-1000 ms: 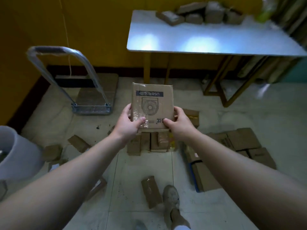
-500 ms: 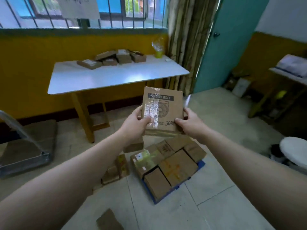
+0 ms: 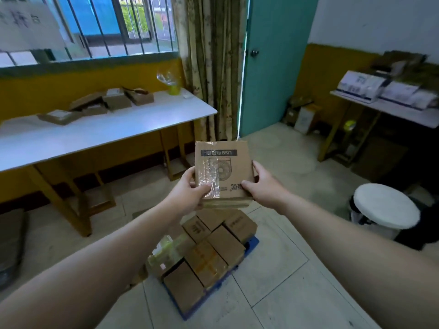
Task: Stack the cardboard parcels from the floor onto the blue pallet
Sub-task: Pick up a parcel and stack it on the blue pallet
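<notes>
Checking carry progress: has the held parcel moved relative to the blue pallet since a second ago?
Yes. The parcel in both hands now hangs just beyond the blue pallet; a second ago the pallet lay off to its right.

We see a long white worktop [image 3: 99, 131] on wooden legs at left, w/ several flat brown boxes [image 3: 107, 104] piled near its back edge & a clear bag over something yellow-green [image 3: 172, 83] at the far right end. Above it: a barred window [image 3: 99, 27] w/ a paper sign [image 3: 26, 22] taped at upper left. Patterned curtain [image 3: 209, 67] hangs next to a teal door [image 3: 275, 60]; round knob [image 3: 254, 52] on the door. At right we have a 2nd worktop [image 3: 403, 112] carrying white-and-blue cartons [image 3: 361, 87]. A white round-topped stool [image 3: 386, 205] stands on the tile floor [image 3: 297, 293] below it. Small boxes [image 3: 304, 115] sit in the far corner by the door.
</notes>
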Demonstrator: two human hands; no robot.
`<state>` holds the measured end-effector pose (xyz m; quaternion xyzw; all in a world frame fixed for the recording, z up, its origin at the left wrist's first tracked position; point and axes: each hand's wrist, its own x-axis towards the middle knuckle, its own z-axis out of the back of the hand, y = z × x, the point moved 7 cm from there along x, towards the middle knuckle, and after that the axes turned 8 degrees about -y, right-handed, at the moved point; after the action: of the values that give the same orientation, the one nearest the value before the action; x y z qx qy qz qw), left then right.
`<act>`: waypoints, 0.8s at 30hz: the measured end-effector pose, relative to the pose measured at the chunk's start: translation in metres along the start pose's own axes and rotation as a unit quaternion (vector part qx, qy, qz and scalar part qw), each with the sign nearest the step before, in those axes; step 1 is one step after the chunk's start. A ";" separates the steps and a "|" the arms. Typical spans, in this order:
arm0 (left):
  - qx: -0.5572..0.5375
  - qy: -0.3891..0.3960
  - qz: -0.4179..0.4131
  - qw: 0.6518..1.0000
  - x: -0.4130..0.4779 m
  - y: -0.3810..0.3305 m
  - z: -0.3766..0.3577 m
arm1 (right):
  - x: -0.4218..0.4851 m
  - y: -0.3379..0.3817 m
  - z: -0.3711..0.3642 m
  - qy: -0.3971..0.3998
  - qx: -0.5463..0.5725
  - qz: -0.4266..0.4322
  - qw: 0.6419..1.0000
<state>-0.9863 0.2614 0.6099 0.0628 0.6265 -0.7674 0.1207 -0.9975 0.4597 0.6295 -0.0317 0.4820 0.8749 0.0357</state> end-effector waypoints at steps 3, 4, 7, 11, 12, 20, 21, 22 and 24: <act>0.004 0.001 0.007 1.000 0.035 0.003 -0.005 | 0.033 -0.010 -0.008 0.010 -0.016 -0.004 1.000; 0.007 0.002 0.010 1.000 0.048 0.005 -0.007 | 0.046 -0.014 -0.012 0.013 -0.023 -0.009 1.000; 0.026 0.001 0.027 0.999 0.094 0.013 -0.013 | 0.090 -0.026 -0.020 0.020 -0.044 -0.026 0.998; 0.019 0.002 0.064 0.998 0.152 0.026 -0.027 | 0.149 -0.042 -0.028 0.037 -0.051 -0.048 0.997; 0.019 -0.003 0.069 0.997 0.165 0.029 -0.029 | 0.162 -0.044 -0.030 0.044 -0.051 -0.049 0.997; -0.051 -0.044 0.117 0.991 0.243 0.043 -0.028 | 0.260 -0.058 -0.055 0.097 -0.053 -0.052 0.992; -0.054 -0.057 0.120 0.990 0.255 0.046 -0.029 | 0.275 -0.061 -0.059 0.106 -0.055 -0.049 0.992; -0.054 -0.068 0.123 0.989 0.268 0.051 -0.031 | 0.291 -0.065 -0.063 0.115 -0.058 -0.047 0.991; -0.051 -0.088 0.135 0.986 0.291 0.061 -0.039 | 0.322 -0.078 -0.074 0.139 -0.062 -0.046 0.987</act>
<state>-1.2529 0.2570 0.4724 0.0726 0.6378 -0.7135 0.2809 -1.3093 0.4490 0.4960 -0.1773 0.4251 0.8876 0.0070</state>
